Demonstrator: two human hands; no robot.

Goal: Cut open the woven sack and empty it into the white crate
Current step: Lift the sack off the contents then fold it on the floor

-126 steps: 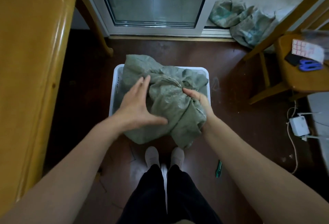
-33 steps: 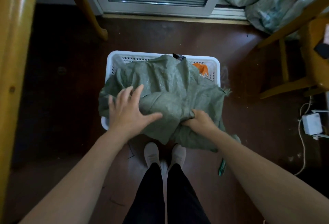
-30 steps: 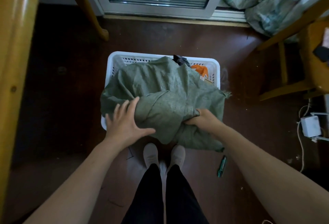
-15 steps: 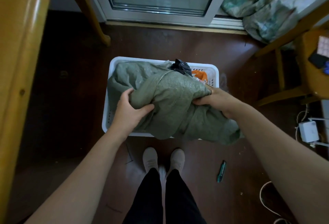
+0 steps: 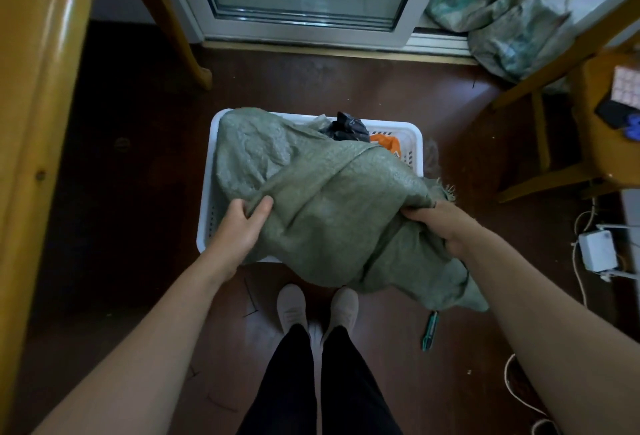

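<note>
Emptying step in hand: woven sack (image 5: 332, 213) draped over white crate (image 5: 414, 133) at frame centre, left hand (image 5: 239, 227) and right hand (image 5: 440, 223) each clenched on its fabric, black and orange contents (image 5: 388, 142) spilling at upper right; next, lift and shake.

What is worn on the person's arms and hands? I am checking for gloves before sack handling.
Nothing: the left hand and right hand are bare, no gloves, rings or watch visible. Both forearms are uncovered, with no sleeves in view. Below them are black trousers and pale grey shoes.
</note>
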